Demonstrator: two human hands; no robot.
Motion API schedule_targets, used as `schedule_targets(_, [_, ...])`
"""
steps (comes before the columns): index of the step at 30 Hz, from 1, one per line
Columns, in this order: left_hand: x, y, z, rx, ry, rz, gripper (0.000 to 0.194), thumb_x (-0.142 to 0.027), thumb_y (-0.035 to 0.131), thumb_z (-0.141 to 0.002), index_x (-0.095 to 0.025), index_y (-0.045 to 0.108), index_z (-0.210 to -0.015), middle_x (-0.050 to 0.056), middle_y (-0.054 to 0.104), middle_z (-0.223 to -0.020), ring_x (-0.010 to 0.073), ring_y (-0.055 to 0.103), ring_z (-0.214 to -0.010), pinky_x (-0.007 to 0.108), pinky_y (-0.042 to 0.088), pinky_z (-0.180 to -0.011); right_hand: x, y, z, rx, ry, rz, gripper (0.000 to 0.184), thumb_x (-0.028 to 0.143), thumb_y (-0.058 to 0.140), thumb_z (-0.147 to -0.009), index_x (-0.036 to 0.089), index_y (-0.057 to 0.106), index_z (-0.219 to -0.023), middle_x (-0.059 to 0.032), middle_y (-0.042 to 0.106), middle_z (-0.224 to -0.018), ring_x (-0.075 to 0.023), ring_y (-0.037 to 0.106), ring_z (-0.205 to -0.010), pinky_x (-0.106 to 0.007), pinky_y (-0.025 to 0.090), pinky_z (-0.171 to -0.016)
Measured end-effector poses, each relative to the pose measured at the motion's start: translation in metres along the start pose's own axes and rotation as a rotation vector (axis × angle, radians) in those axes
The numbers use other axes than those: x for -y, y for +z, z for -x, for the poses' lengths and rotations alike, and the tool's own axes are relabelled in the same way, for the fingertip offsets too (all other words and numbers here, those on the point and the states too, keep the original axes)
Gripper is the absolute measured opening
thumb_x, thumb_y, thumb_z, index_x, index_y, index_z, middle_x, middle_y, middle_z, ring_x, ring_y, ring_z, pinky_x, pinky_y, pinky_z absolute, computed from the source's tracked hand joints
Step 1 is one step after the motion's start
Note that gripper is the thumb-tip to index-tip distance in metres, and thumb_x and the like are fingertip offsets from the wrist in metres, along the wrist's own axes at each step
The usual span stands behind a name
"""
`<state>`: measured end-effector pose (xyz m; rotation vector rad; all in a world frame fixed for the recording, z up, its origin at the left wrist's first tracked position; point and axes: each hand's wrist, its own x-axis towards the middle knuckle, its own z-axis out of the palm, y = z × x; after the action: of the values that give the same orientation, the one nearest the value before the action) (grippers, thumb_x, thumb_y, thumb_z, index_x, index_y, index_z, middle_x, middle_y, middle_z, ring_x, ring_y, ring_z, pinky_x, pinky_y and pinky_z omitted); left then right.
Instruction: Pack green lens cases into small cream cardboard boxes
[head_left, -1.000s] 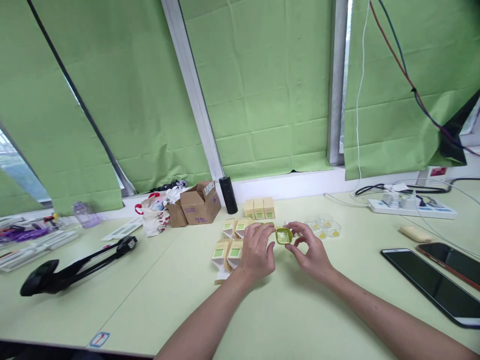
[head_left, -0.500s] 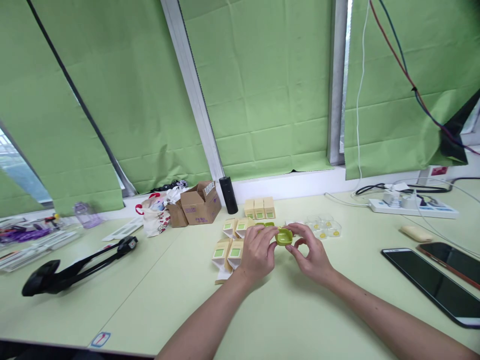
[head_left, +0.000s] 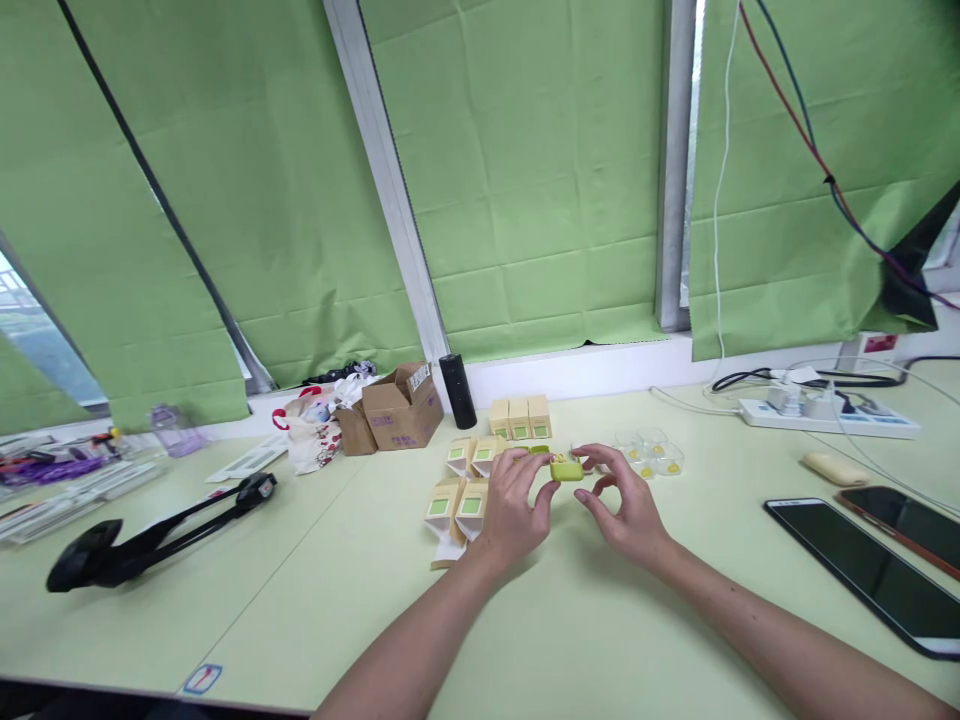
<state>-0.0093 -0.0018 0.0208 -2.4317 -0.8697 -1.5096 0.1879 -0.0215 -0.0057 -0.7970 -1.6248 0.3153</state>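
Observation:
A small green plastic case (head_left: 567, 470) is held just above the table, its side wall facing me. Something pale yellow shows along its top edge, too small to make out. My left hand (head_left: 519, 505) is closed on the left end of the case with fingers and thumb. At the right end, fingertips of my right hand (head_left: 621, 500) grip the upper corner while the thumb stands a little off, below it. Another green piece (head_left: 538, 449) lies partly hidden behind my left fingers.
Left of my hands stand several open cartons (head_left: 456, 505) with green windows; more boxes (head_left: 519, 418) are lined up behind. Clear cups (head_left: 651, 455) with yellow spots sit at the right. Phones (head_left: 862, 570), a power strip (head_left: 832, 418), a black cylinder (head_left: 457, 392) and a cardboard box (head_left: 401, 408) lie around.
The green case has tipped, so its hollow inside no longer faces me and its side shows. My right thumb has come away from it. Both arms stay nearly in place.

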Motion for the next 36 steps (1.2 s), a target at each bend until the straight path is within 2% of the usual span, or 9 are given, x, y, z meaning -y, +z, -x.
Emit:
schedule_targets(8, [-0.002,-0.001,-0.001,0.050,-0.192,0.072,0.023,-0.026,0.065,-0.097,-0.021,0.070,-0.119,0.010,0.073,-0.107,0.0270,0.064,-0.105,0.046,0.054,-0.093,-0.004,0.002,-0.001,-0.038,-0.057,0.078,0.046,0.026,0.063,-0.094,0.029,0.053,-0.139,-0.0121,0.060,-0.133,-0.0284,0.062,-0.109,-0.041,0.064,-0.073])
schedule_targets(15, [-0.004,0.001,-0.001,0.102,-0.280,0.127,0.018,-0.031,0.063,-0.099,-0.020,0.073,-0.110,0.009,0.071,-0.101,0.0256,0.065,-0.100,0.044,0.056,-0.089,-0.007,0.003,-0.002,0.008,-0.095,0.104,0.046,0.023,0.061,-0.096,0.032,0.053,-0.140,-0.0125,0.061,-0.135,-0.0321,0.058,-0.119,-0.045,0.064,-0.076])
schedule_targets(29, [-0.006,-0.001,-0.002,0.148,-0.295,0.098,0.023,-0.034,0.057,-0.102,-0.020,0.074,-0.105,0.008,0.072,-0.098,0.0250,0.065,-0.098,0.043,0.053,-0.088,-0.010,0.002,-0.004,0.013,-0.049,0.026,0.038,0.025,0.066,-0.094,0.030,0.062,-0.132,-0.0111,0.066,-0.127,-0.0307,0.060,-0.116,-0.045,0.063,-0.078])
schedule_targets(33, [-0.003,-0.003,-0.003,0.142,-0.230,0.067,0.023,-0.024,0.053,-0.102,-0.021,0.069,-0.118,0.010,0.073,-0.109,0.0286,0.059,-0.112,0.050,0.051,-0.098,-0.012,0.003,-0.004,-0.001,0.015,-0.029,0.036,0.027,0.066,-0.094,0.029,0.064,-0.129,-0.0103,0.067,-0.124,-0.0275,0.064,-0.108,-0.044,0.064,-0.079])
schedule_targets(36, [0.000,-0.006,-0.004,0.134,-0.140,0.021,0.039,-0.016,0.056,-0.096,-0.023,0.059,-0.134,0.011,0.071,-0.123,0.0325,0.050,-0.125,0.057,0.046,-0.106,-0.012,0.003,-0.004,-0.010,0.039,-0.047,0.034,0.029,0.068,-0.093,0.029,0.065,-0.127,-0.0098,0.068,-0.120,-0.0265,0.065,-0.104,-0.043,0.064,-0.079])
